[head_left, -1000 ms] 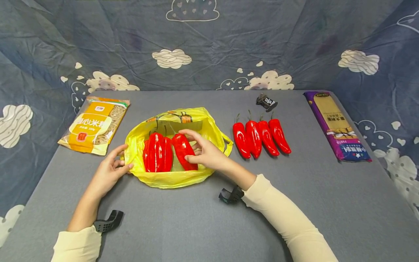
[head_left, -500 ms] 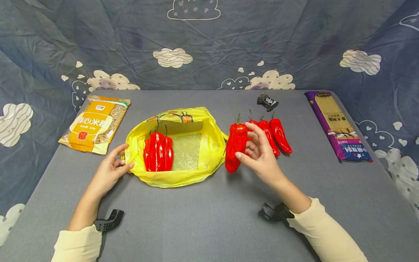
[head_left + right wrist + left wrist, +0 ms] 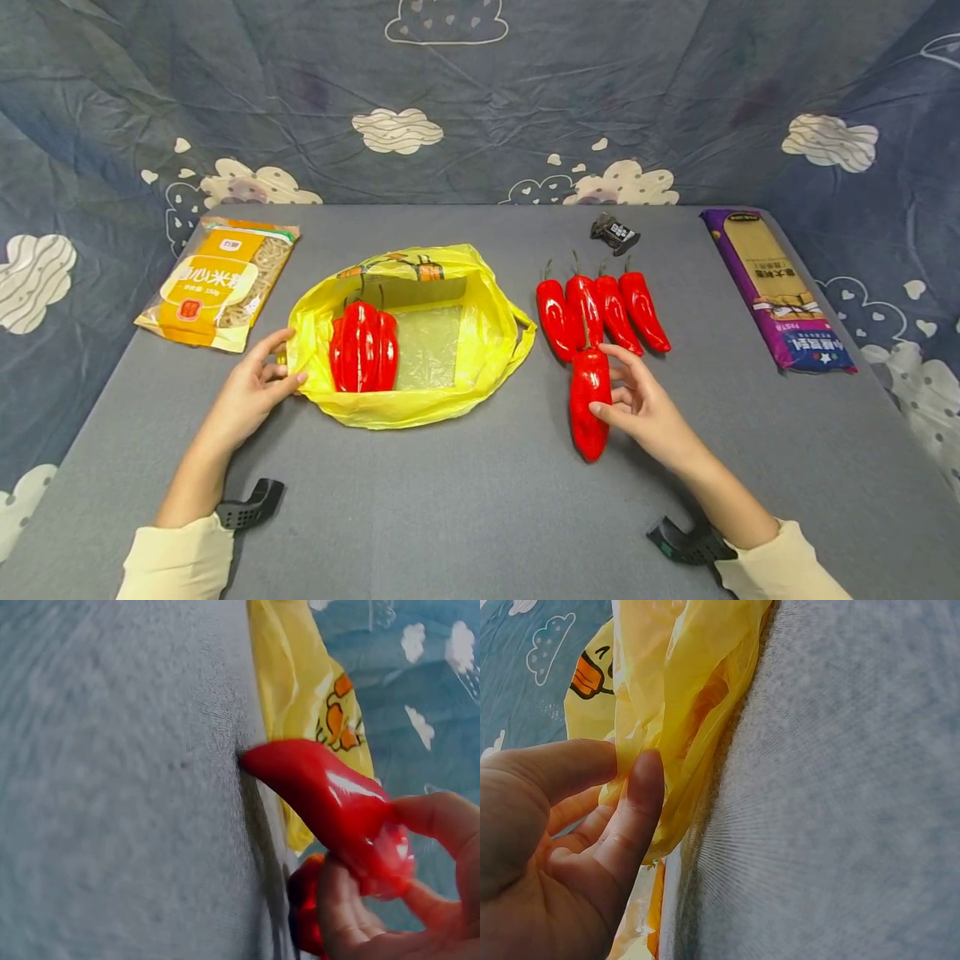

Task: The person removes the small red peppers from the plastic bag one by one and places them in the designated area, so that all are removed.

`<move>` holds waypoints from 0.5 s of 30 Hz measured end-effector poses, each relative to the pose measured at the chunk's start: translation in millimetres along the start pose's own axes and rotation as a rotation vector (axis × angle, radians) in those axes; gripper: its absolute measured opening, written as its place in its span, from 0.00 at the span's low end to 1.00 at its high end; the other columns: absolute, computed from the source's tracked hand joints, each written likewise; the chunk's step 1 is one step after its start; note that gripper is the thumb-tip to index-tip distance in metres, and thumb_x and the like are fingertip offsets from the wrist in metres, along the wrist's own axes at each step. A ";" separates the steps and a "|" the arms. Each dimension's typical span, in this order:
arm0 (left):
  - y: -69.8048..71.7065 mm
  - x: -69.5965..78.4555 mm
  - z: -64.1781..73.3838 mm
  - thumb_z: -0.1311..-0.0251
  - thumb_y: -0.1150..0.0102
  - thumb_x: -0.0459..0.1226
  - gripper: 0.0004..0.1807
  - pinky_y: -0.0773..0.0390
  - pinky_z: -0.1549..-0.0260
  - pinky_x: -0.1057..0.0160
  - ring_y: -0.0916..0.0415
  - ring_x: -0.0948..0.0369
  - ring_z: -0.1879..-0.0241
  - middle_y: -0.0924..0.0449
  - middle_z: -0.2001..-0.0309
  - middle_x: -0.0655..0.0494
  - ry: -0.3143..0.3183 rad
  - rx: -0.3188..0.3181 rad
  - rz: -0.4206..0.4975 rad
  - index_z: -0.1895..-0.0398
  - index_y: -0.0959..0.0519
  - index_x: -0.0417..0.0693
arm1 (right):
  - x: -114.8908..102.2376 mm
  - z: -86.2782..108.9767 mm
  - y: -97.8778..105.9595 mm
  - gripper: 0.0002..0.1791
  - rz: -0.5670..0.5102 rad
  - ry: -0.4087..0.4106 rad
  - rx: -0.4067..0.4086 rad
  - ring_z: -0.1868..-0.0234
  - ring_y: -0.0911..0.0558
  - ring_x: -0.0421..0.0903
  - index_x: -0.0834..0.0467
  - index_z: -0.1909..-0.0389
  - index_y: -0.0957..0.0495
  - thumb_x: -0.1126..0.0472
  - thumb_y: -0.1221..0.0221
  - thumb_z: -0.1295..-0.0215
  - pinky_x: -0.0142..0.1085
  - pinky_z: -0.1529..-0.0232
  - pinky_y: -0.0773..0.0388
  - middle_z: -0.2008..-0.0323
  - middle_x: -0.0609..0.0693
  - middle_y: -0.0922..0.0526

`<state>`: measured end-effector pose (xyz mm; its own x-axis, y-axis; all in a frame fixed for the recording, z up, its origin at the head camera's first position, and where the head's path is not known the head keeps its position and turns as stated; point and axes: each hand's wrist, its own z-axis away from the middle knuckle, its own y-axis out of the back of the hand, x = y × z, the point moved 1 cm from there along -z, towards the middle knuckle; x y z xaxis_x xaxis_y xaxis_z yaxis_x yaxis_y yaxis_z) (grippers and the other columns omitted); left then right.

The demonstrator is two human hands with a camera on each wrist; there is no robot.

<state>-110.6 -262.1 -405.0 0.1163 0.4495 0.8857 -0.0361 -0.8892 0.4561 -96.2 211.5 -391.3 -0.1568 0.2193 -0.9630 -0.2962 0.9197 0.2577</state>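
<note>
My left hand (image 3: 243, 398) pinches the left rim of a yellow plastic bag (image 3: 408, 410), thumb and fingers closing on the film in the left wrist view. The bag's mouth faces up, wide open, with several glossy red peppers (image 3: 363, 350) lying together in its left part. To the right of the bag, my right hand (image 3: 651, 417) grips another red pepper (image 3: 590, 408) between thumb and fingers near its stem end. In the right wrist view this pepper (image 3: 330, 802) slants, its tip close to the table. Just behind it lies a row of several red peppers (image 3: 642, 312).
A packet of rice noodles (image 3: 217, 283) lies at the far left of the grey table (image 3: 420, 517). On the far right is a purple pasta packet (image 3: 780, 292). A small black wrapped item (image 3: 615, 234) sits behind the pepper row. Patterned blue cloth hangs behind.
My right hand has lifted one pepper out of the bag and carried it right, then nearer to me, in front of the row. The left hand stays at the bag's rim.
</note>
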 end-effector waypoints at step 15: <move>-1.1 5.0 0.9 0.47 0.43 0.24 0.35 0.31 0.79 0.73 0.32 0.73 0.72 0.42 0.48 0.35 -0.014 -0.010 0.025 0.36 0.45 0.36 | 12.8 -0.9 4.8 0.38 0.076 -0.202 -0.096 0.71 0.22 0.44 0.60 0.34 0.47 0.66 0.40 0.44 0.34 0.75 0.32 0.48 0.66 0.37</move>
<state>-109.1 -259.0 -401.1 0.1294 0.4257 0.8956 -0.0489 -0.8993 0.4346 -100.4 218.4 -402.3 0.0069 0.3559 -0.9345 -0.3806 0.8651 0.3267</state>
